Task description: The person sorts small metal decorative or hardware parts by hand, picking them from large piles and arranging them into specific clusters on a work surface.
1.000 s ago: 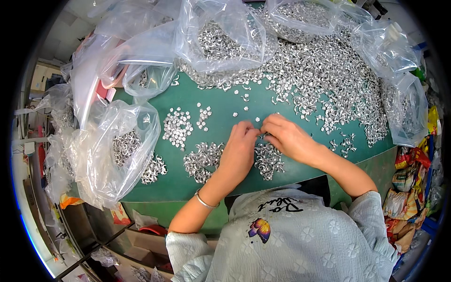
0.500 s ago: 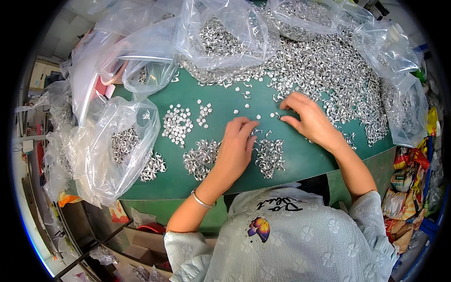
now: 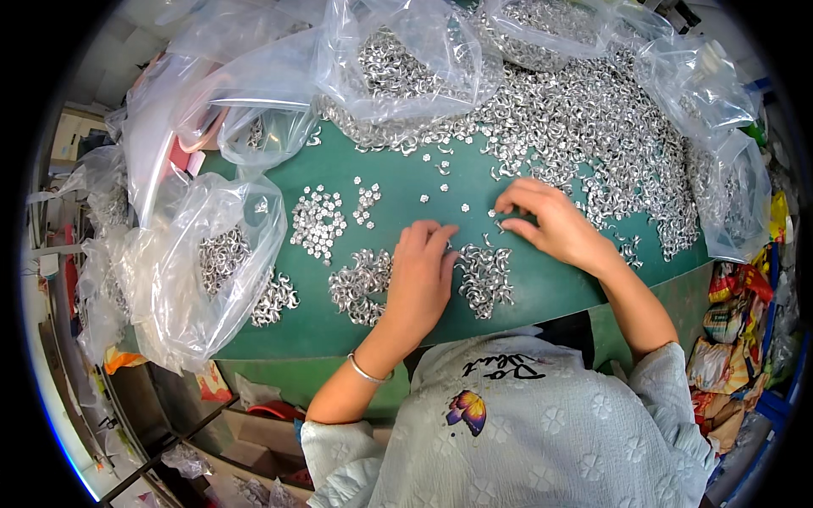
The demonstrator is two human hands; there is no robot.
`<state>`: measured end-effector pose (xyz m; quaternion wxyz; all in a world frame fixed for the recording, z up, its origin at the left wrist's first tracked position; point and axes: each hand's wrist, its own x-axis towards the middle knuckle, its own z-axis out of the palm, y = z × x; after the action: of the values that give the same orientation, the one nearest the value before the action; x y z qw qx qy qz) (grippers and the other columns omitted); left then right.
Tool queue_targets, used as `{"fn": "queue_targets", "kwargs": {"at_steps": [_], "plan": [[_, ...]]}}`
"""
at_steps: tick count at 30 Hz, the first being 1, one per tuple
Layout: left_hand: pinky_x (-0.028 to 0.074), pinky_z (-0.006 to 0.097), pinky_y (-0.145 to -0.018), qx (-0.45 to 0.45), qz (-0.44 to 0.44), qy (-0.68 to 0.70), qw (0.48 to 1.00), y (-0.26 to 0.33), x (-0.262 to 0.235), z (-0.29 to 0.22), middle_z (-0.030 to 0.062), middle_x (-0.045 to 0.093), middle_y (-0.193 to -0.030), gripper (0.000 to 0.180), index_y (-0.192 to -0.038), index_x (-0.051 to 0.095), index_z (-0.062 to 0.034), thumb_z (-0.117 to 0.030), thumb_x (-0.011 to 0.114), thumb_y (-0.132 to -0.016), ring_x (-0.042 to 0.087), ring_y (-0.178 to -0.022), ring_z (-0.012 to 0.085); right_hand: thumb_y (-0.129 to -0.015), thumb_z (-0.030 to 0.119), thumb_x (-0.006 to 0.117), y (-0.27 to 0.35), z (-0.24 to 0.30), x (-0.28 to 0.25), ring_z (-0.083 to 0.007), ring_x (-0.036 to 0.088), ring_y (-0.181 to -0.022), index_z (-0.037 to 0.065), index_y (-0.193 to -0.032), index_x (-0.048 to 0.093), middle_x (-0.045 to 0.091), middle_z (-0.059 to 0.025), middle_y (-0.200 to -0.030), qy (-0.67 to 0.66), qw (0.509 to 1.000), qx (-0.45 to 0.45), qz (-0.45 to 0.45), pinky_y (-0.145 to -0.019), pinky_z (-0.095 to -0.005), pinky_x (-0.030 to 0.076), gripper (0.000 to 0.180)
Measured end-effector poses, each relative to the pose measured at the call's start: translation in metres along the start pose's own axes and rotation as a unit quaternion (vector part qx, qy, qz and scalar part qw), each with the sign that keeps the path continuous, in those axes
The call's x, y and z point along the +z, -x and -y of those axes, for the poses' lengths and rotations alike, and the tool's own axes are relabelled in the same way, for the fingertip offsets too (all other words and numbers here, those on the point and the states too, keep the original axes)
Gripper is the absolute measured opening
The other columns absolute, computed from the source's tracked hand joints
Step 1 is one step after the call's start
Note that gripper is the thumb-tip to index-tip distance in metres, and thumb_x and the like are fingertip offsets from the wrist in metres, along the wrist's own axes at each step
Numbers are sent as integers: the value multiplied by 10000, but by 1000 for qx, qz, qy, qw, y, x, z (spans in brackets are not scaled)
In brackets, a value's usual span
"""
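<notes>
My left hand (image 3: 421, 269) is over the green tabletop (image 3: 381, 173), fingers bent and thumb apart from them. It sits between a pile of small curved silver metal pieces (image 3: 360, 286) and another pile of curved pieces (image 3: 485, 281). No piece shows clearly in its fingers. My right hand (image 3: 555, 224) is beside the large heap of silver pieces (image 3: 584, 118), with a gap between thumb and forefinger. A few loose pieces lie at its fingertips. Small flower-shaped silver pieces (image 3: 318, 222) form a group left of my left hand, with a smaller cluster (image 3: 366, 201) beside it.
A clear plastic bag (image 3: 398, 72) of silver pieces stands at the back. Another open bag (image 3: 212, 271) lies at the left, pieces spilling from its mouth. More bags (image 3: 732, 186) line the right edge. Colourful packets (image 3: 728, 339) hang at the far right, beside the table.
My left hand has drawn back slightly toward me, and its fingertips have moved a little left. My right hand has shifted slightly left and nearer to me.
</notes>
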<state>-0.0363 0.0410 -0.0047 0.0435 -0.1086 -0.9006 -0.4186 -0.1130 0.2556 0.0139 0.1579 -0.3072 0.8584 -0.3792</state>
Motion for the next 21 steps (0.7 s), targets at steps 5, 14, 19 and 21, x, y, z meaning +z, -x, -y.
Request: {"fn": "queue_targets", "kwargs": {"at_steps": [5, 14, 19, 21], "plan": [[421, 403, -797, 11, 4, -60, 998, 3, 0, 10, 134, 526, -1022, 186, -984, 615, 15, 48, 611, -801, 523, -937, 310, -806, 8, 674, 6, 3, 9, -301, 625, -858, 0, -951, 632, 631, -120, -945, -40, 998, -17, 52, -735, -378, 507, 151], [396, 392, -817, 45, -24, -167, 985, 16, -23, 25, 108, 578, -1009, 231, -981, 618, -4, 65, 608, -762, 546, -957, 277, -807, 37, 660, -24, -17, 6, -295, 553, -958, 11, -963, 624, 580, -117, -944, 113, 973, -53, -193, -824, -388, 455, 162], [382, 388, -837, 20, -24, -163, 986, 27, -33, 19, 103, 600, -997, 288, -1034, 603, -9, 84, 589, -761, 550, -951, 276, -779, 79, 699, -33, -20, 15, -270, 535, -948, 35, -931, 625, 571, -90, -936, 245, 953, -46, -170, -822, -389, 436, 175], [379, 389, -845, 25, -34, -166, 985, 30, -33, 22, 98, 606, -986, 296, -1052, 599, -15, 87, 583, -775, 552, -943, 278, -772, 52, 702, -30, -12, 12, -286, 549, -907, 30, -952, 615, 581, -96, -945, 235, 959, -52, -150, -807, -400, 443, 201]]}}
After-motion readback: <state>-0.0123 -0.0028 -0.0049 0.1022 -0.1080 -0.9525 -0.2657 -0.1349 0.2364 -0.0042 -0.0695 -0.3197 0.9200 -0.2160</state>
